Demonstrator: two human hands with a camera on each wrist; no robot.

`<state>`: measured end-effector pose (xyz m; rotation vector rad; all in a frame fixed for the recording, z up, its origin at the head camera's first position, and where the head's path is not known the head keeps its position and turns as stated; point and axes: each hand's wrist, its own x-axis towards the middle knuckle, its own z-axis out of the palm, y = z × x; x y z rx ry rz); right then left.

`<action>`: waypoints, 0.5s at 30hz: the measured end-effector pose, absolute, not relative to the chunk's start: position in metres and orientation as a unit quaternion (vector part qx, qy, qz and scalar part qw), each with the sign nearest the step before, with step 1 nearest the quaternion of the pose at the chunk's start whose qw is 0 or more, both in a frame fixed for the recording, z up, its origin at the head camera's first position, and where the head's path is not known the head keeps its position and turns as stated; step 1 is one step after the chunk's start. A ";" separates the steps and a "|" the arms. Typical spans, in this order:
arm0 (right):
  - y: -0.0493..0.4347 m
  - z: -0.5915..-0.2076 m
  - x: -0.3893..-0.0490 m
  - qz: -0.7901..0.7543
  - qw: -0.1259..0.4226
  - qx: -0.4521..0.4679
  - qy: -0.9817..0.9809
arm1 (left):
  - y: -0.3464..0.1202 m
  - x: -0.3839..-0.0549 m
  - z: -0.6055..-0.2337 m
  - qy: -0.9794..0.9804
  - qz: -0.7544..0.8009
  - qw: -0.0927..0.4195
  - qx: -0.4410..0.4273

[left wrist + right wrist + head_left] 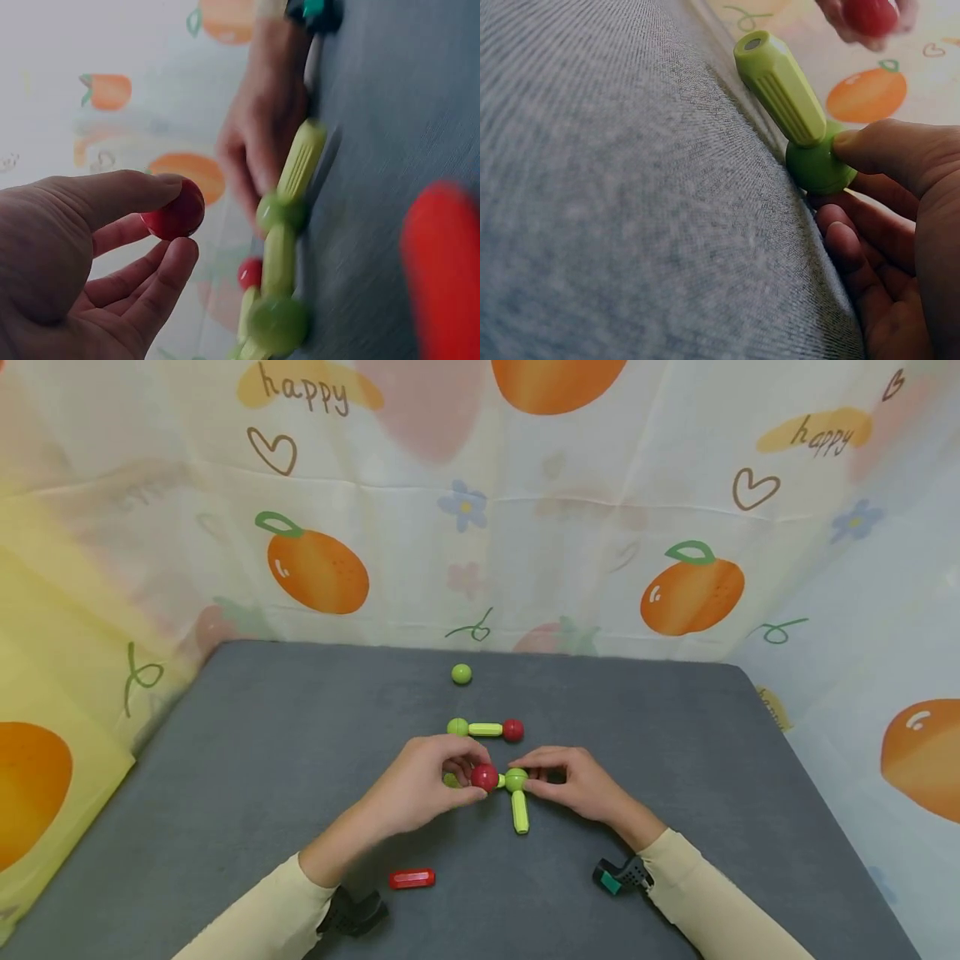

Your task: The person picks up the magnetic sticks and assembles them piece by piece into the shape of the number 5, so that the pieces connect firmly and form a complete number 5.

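My left hand (423,781) pinches a red ball (484,777) between thumb and fingers, raised above the table in the left wrist view. With thumb and fingers, my right hand (581,787) holds a green ball (516,779) low at the table. From that ball one yellow-green rod (521,814) points toward the near edge. A second rod (279,259) links it to another green ball (277,324), which the left hand partly hides in the head view. The red ball is apart from this joined piece in the left wrist view.
Behind the hands lies another joined piece: a green ball (457,727), a yellow-green rod (485,729) and a red ball (513,730). Farther back sits a loose green ball (461,674). A red rod (412,879) lies near the left forearm on the grey table (300,718).
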<state>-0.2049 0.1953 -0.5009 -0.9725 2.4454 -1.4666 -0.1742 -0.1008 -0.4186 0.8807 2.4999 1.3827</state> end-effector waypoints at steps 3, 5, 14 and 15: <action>0.198 -0.501 -0.205 -0.487 0.060 -0.323 0.809 | -0.093 -0.160 -0.425 0.828 0.459 0.086 0.310; 0.197 -0.501 -0.206 -0.487 0.058 -0.329 0.807 | -0.090 -0.151 -0.429 0.824 0.459 0.089 0.320; 0.197 -0.503 -0.206 -0.477 0.051 -0.336 0.811 | -0.067 -0.120 -0.448 0.846 0.398 0.098 0.341; 0.197 -0.503 -0.205 -0.476 0.051 -0.335 0.811 | -0.064 -0.118 -0.450 0.852 0.383 0.098 0.345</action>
